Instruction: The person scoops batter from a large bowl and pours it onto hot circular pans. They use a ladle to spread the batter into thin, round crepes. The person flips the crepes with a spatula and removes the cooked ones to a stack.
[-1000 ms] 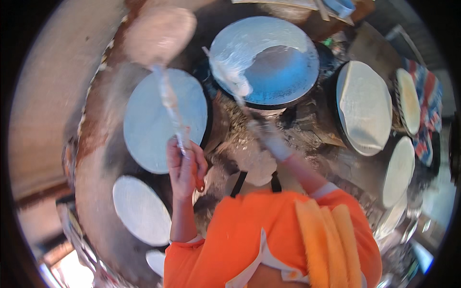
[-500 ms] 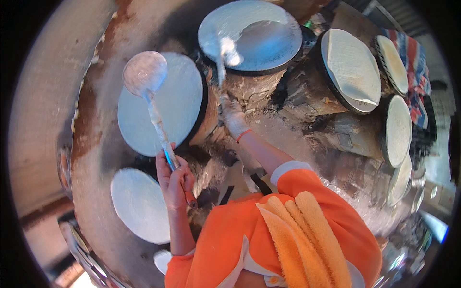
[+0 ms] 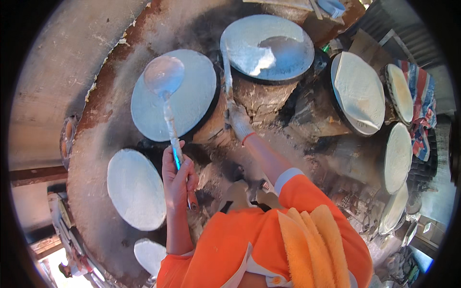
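Observation:
My left hand (image 3: 179, 175) grips the handle of a long ladle, whose round bowl (image 3: 163, 73) is over the pale, coated left griddle (image 3: 144, 110). My right hand (image 3: 238, 120), in a whitish glove, is closed on a pale long-handled tool (image 3: 227, 72) reaching up to the left edge of the top griddle (image 3: 293, 62). That griddle has a white layer over part of it, with a darker bare patch and a bright white lump. The right griddle (image 3: 360, 91) bears a pale sheet with one edge folded.
More coated griddles (image 3: 135, 187) ring me on blackened stove drums (image 3: 261, 101), including several down the right side (image 3: 397, 158). A striped cloth (image 3: 420, 129) hangs at the right. A blue object (image 3: 331, 7) lies at the top by some boards. A pale wall (image 3: 48, 96) curves along the left.
The view has swung about. The ladle bowl has moved from above the left griddle's far rim down over its surface. The right-hand tool has shifted to the top griddle's left edge.

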{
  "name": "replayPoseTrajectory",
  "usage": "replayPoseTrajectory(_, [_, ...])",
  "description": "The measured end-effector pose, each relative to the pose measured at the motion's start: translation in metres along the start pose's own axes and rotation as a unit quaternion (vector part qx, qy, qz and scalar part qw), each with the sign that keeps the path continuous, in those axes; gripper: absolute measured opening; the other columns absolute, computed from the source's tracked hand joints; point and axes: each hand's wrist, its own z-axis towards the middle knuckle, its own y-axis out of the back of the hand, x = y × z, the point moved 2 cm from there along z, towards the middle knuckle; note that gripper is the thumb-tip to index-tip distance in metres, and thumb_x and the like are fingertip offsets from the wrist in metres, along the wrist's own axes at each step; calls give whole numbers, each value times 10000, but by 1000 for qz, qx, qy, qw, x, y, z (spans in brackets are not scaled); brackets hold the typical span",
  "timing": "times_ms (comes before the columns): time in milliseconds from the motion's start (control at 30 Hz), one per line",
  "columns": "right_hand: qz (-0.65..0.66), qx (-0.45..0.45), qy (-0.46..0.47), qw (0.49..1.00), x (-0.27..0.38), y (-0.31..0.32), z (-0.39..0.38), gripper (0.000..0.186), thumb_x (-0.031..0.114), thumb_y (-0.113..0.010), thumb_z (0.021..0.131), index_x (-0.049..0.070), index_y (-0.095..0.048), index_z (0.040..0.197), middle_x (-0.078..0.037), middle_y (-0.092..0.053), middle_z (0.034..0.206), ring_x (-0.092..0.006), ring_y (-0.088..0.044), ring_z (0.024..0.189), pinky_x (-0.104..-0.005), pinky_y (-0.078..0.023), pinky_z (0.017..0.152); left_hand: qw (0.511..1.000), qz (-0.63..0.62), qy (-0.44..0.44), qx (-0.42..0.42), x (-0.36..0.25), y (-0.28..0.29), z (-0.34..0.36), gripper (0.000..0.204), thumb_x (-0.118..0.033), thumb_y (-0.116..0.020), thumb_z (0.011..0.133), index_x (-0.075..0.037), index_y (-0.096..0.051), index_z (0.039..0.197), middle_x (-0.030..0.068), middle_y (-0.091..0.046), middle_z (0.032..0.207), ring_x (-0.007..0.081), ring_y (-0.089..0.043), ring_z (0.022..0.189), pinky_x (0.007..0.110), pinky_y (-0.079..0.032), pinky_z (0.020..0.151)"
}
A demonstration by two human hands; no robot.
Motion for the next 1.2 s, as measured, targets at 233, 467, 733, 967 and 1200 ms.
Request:
replayPoseTrajectory(233, [52, -155, -81, 983, 64, 86, -91, 239, 351, -498, 892, 187, -495, 1065, 29, -432, 562, -104, -363, 366, -269, -335, 325, 999, -33, 13, 11, 16, 23, 37, 357, 10, -435, 868, -62, -362, 1210, 42, -474, 680, 41, -339, 363, 174, -276, 339])
replayPoseTrajectory(467, [67, -42, -33, 996, 79, 99, -72, 140, 115, -487, 881, 94, -499, 1018, -40, -523, 742, -168, -505, 510, -304, -433, 414, 999, -18, 13, -49, 20, 18, 42, 371, 12, -472, 847, -62, -370, 1196, 26, -458, 671, 45, -331, 353, 182, -269, 326])
replayPoseTrajectory(733, [9, 13, -144, 990, 59, 204, -55, 229, 185, -476, 911, 117, -525, 1124, -9, -578, 818, -95, -532, 640, -225, -430, 531, 997, -31, -6, -76, 18, -62, 28, 393, 26, -458, 805, -48, -377, 1182, 31, -443, 659, 53, -325, 354, 190, -281, 329])
replayPoseTrajectory(967, [-207, 9, 102, 973, 78, 233, -13, 289, 414, -528, 868, 128, -496, 889, 9, -499, 605, -100, -474, 447, -264, -382, 367, 999, -35, 12, -14, 22, -113, 59, 363, 2, -457, 819, -31, -381, 1172, 26, -416, 619, 53, -304, 328, 193, -288, 314])
replayPoseTrajectory(1200, [-405, 12, 203, 892, 86, 228, -52, 349, 403, -471, 899, 75, -575, 845, -15, -522, 579, -103, -462, 482, -270, -371, 433, 998, -9, 17, 52, 28, -123, 72, 356, 5, -459, 829, -36, -378, 1173, 13, -420, 631, 51, -306, 341, 190, -299, 331])
